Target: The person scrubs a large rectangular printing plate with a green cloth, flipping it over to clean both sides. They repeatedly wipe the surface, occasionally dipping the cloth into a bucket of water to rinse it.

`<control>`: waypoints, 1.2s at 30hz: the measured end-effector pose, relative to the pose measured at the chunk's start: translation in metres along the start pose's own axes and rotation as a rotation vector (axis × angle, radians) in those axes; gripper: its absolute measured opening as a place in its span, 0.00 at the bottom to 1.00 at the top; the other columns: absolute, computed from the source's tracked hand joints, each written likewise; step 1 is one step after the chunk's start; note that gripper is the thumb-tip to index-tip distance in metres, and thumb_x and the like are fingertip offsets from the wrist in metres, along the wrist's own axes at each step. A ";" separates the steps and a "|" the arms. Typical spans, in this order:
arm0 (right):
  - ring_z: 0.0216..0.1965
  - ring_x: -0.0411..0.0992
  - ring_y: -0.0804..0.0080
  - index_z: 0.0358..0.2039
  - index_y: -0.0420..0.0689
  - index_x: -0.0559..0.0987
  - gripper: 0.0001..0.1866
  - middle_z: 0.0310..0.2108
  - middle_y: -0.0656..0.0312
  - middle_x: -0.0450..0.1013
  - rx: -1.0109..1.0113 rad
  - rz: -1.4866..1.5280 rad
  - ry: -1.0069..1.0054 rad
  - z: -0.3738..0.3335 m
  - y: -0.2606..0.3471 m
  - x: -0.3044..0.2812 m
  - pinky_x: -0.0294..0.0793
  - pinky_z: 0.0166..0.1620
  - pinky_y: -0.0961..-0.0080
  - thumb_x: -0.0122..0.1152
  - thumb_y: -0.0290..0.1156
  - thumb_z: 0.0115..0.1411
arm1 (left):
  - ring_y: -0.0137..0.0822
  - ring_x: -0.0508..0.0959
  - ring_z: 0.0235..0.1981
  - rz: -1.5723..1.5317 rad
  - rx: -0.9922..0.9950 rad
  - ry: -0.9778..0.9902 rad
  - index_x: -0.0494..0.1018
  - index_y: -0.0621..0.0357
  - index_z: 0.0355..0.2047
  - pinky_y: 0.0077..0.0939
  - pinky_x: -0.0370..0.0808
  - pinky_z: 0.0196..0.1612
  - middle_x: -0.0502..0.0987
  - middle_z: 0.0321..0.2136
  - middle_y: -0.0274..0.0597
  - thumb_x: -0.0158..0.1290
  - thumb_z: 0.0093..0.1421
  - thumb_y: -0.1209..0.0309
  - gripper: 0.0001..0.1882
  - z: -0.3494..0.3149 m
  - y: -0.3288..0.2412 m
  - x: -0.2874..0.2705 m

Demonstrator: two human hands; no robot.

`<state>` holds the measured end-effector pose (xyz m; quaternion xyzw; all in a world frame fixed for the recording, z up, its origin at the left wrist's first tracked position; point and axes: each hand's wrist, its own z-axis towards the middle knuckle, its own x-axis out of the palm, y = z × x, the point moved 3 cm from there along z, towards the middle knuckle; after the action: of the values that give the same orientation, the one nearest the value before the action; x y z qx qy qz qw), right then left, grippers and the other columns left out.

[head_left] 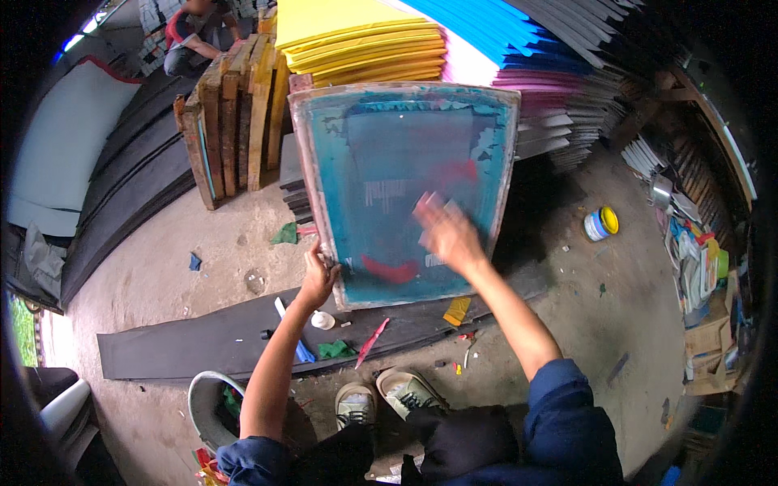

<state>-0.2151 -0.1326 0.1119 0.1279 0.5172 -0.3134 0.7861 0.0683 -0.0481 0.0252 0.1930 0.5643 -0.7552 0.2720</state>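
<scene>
A screen-printing frame [409, 154] with a teal mesh and worn pale edges stands tilted up in front of me. Red smears and pale lettering show on its mesh. My left hand [318, 277] is closed on the frame's lower left edge. Over the lower middle of the mesh is my right hand [450, 233], blurred by motion. A reddish tint shows at its fingertips, and whether it holds a cloth or anything else is unclear. Behind the frame rises a stack of yellow sheets [356, 40].
Blue sheets [478, 28] and wooden frames [235, 121] stand behind. An open yellow-rimmed tin [601, 223] is on the floor to the right. A black board [178, 344] with scraps lies before my shoes, beside a bucket [198, 413]. Another person [198, 36] crouches far left.
</scene>
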 end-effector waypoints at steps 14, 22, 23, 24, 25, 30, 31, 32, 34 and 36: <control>0.62 0.48 0.62 0.60 0.44 0.54 0.28 0.61 0.57 0.48 0.402 -0.049 -0.353 0.029 -0.048 -0.054 0.46 0.61 0.62 0.43 0.27 0.58 | 0.57 0.58 0.51 0.053 -0.002 0.016 0.40 0.71 0.55 0.38 0.56 0.55 0.54 0.47 0.63 0.51 0.50 0.79 0.38 0.000 -0.006 -0.001; 0.62 0.49 0.70 0.59 0.46 0.55 0.30 0.61 0.64 0.50 0.156 -0.099 -0.052 -0.031 -0.060 -0.044 0.46 0.62 0.63 0.49 0.28 0.55 | 0.54 0.61 0.49 -0.061 -0.095 0.046 0.40 0.69 0.56 0.38 0.59 0.53 0.54 0.48 0.62 0.51 0.52 0.77 0.38 0.000 -0.006 0.007; 0.62 0.49 0.72 0.59 0.47 0.56 0.30 0.61 0.66 0.50 0.143 -0.141 -0.062 -0.012 -0.060 -0.055 0.46 0.62 0.62 0.49 0.29 0.55 | 0.54 0.61 0.49 -0.037 -0.093 0.034 0.40 0.69 0.56 0.38 0.60 0.53 0.54 0.48 0.62 0.51 0.52 0.77 0.38 -0.002 -0.004 0.003; 0.62 0.49 0.71 0.59 0.46 0.56 0.29 0.61 0.66 0.50 0.159 -0.160 -0.132 0.013 -0.059 -0.067 0.47 0.61 0.62 0.49 0.28 0.55 | 0.54 0.61 0.49 -0.007 -0.091 0.024 0.40 0.69 0.56 0.38 0.60 0.53 0.53 0.48 0.62 0.51 0.52 0.77 0.38 -0.003 -0.001 -0.001; 0.61 0.49 0.70 0.59 0.46 0.56 0.29 0.61 0.65 0.50 0.196 -0.157 -0.198 0.033 -0.063 -0.072 0.47 0.61 0.61 0.49 0.28 0.55 | 0.54 0.61 0.49 0.076 0.041 0.016 0.40 0.69 0.55 0.37 0.60 0.52 0.54 0.48 0.62 0.51 0.52 0.77 0.38 -0.001 -0.004 -0.001; 0.61 0.49 0.63 0.59 0.43 0.55 0.29 0.61 0.59 0.50 0.283 0.034 -0.296 0.013 -0.045 -0.052 0.49 0.60 0.60 0.47 0.25 0.55 | 0.52 0.62 0.48 -0.010 -0.061 0.092 0.39 0.70 0.55 0.35 0.62 0.50 0.54 0.47 0.62 0.51 0.52 0.77 0.38 0.002 -0.007 -0.005; 0.62 0.49 0.61 0.59 0.43 0.55 0.30 0.61 0.58 0.50 0.277 0.070 -0.222 -0.005 -0.040 -0.045 0.48 0.61 0.60 0.47 0.24 0.55 | 0.52 0.62 0.48 -0.049 -0.118 0.111 0.39 0.70 0.55 0.35 0.62 0.50 0.54 0.47 0.62 0.51 0.52 0.77 0.38 0.003 -0.013 -0.007; 0.62 0.49 0.65 0.59 0.43 0.54 0.31 0.61 0.60 0.50 0.274 0.036 -0.149 -0.033 -0.042 -0.038 0.47 0.61 0.61 0.48 0.25 0.54 | 0.52 0.62 0.48 -0.108 -0.169 0.137 0.39 0.70 0.55 0.34 0.62 0.50 0.54 0.46 0.62 0.52 0.52 0.77 0.38 0.006 -0.019 0.000; 0.62 0.49 0.70 0.59 0.45 0.55 0.31 0.61 0.64 0.50 0.272 -0.093 -0.060 -0.052 -0.041 -0.035 0.45 0.62 0.60 0.49 0.27 0.55 | 0.52 0.61 0.49 -0.046 -0.134 0.109 0.39 0.70 0.55 0.35 0.60 0.52 0.54 0.46 0.62 0.51 0.53 0.76 0.38 0.008 -0.012 -0.001; 0.62 0.49 0.74 0.59 0.47 0.55 0.30 0.61 0.66 0.51 0.281 -0.174 -0.100 -0.028 -0.041 -0.044 0.42 0.62 0.58 0.49 0.29 0.55 | 0.52 0.60 0.50 0.083 -0.008 0.051 0.39 0.70 0.55 0.35 0.59 0.52 0.53 0.47 0.61 0.51 0.53 0.76 0.37 0.002 0.004 -0.006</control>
<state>-0.2725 -0.1338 0.1438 0.1754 0.4377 -0.4553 0.7553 0.0753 -0.0496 0.0262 0.2346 0.5657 -0.7357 0.2894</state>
